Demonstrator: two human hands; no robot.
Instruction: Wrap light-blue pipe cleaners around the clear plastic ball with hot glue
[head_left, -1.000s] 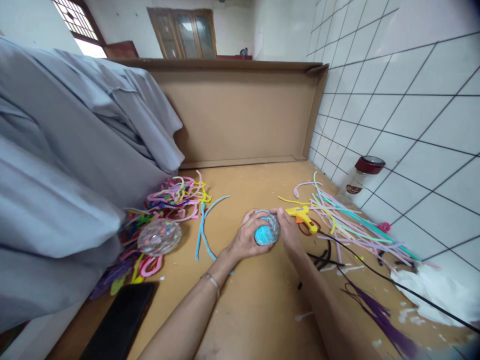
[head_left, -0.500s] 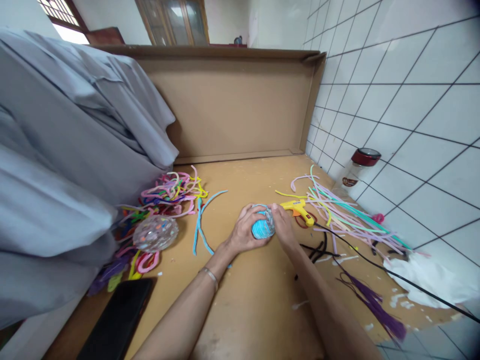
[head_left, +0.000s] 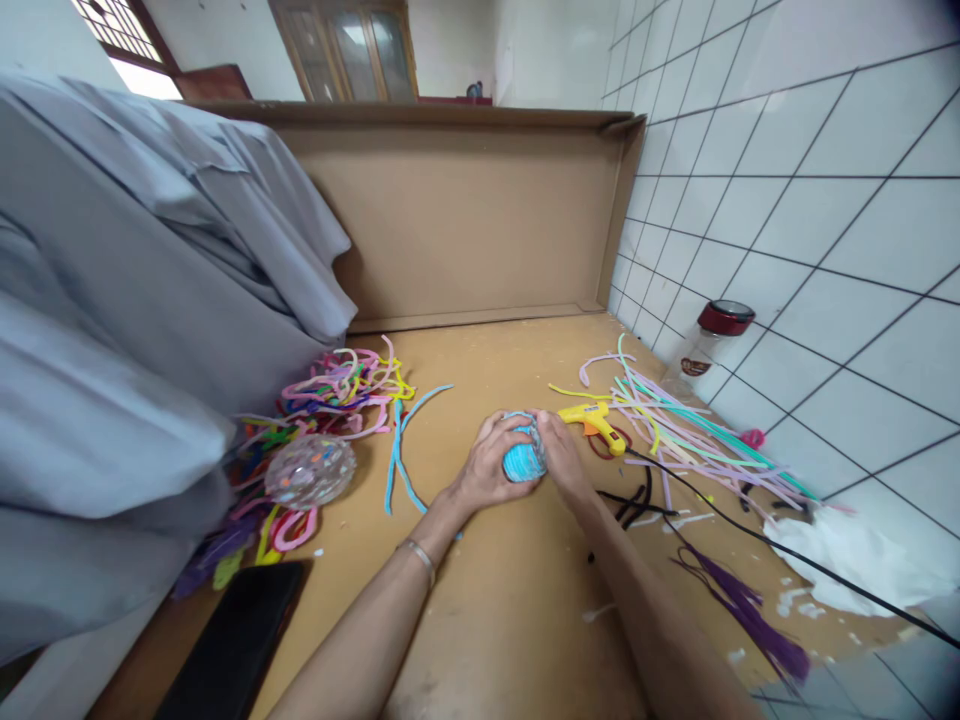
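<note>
Between my two hands is a small round object wrapped in blue pipe cleaner (head_left: pixel 523 462), with a greyish, clear-looking part on its right side. My left hand (head_left: pixel 489 462) curls around its left side, fingers over the top. My right hand (head_left: pixel 561 452) presses its fingers against the right side; the fingertips partly hide that edge. Just beyond the right hand lies a yellow hot glue gun (head_left: pixel 596 425) with a black cord. Loose blue pipe cleaners (head_left: pixel 397 455) rest on the table left of my left hand.
A clear dotted round container (head_left: pixel 311 472) sits by a tangled pile of coloured pipe cleaners (head_left: pixel 345 385). A black phone (head_left: pixel 236 640) lies front left. Pastel pipe cleaners (head_left: pixel 690 430), a red-lidded jar (head_left: pixel 705 345), a purple tassel (head_left: pixel 750 615) and white tissue (head_left: pixel 847 560) are right. Cardboard (head_left: pixel 480 220) stands behind.
The view has shifted very slightly. Both hands keep the blue-wrapped object in nearly the same place, with the right fingers moved a little on its edge.
</note>
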